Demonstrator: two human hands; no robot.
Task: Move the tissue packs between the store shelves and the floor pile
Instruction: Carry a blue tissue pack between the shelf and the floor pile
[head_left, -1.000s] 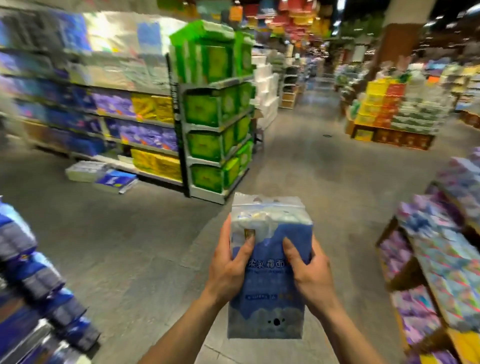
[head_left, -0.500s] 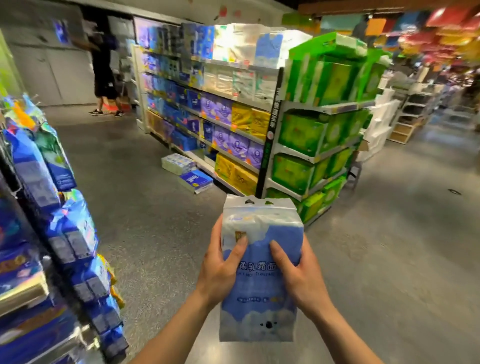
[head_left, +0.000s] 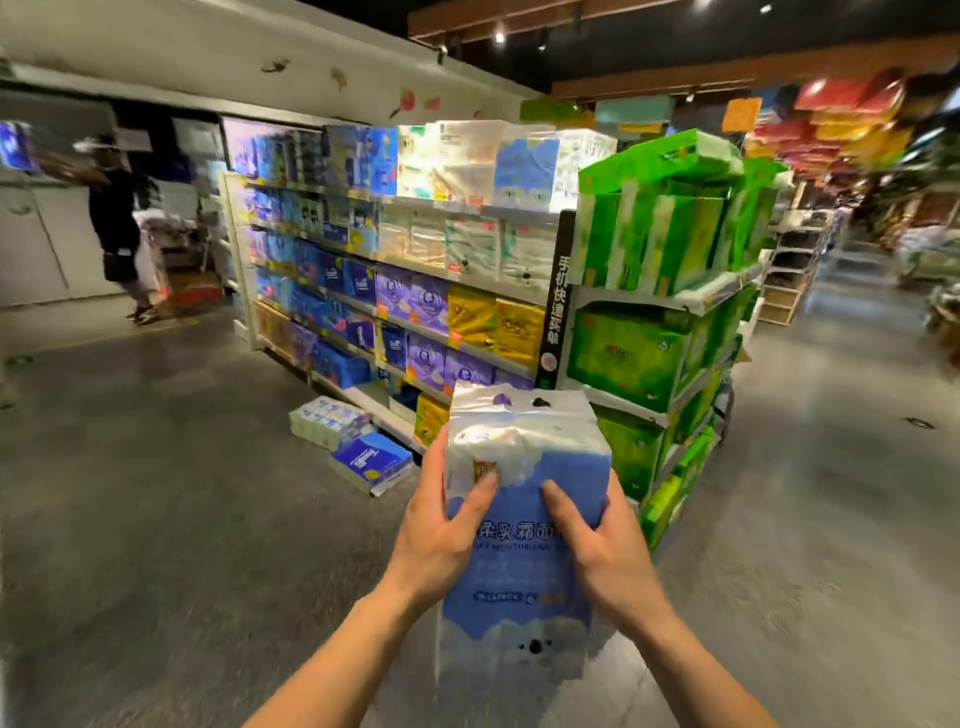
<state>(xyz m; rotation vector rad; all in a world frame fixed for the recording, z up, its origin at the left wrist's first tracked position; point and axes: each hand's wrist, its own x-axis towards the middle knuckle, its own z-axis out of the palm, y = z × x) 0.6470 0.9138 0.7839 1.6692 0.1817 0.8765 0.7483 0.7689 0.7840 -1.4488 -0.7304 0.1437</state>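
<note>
One tissue pack, 6 o'clock | left grip clamped on left side | right grip clamped on right side | floor pile at its 10 o'clock

A person in black at far left; coloured hanging banners overhead

1 tissue pack is held up by 2 hands: 1 left hand & 1 right hand. 2 packs lie on the floor by the shelves: 1 white pack & 1 blue pack. 2 shelf units stand side by side: 1 long shelf & 1 end shelf w/ green packs. 3 yellow packs show on the long shelf. The blue, purple & white ones there are too many & too blurry to count. 1 other person stands far back on the left.
</note>
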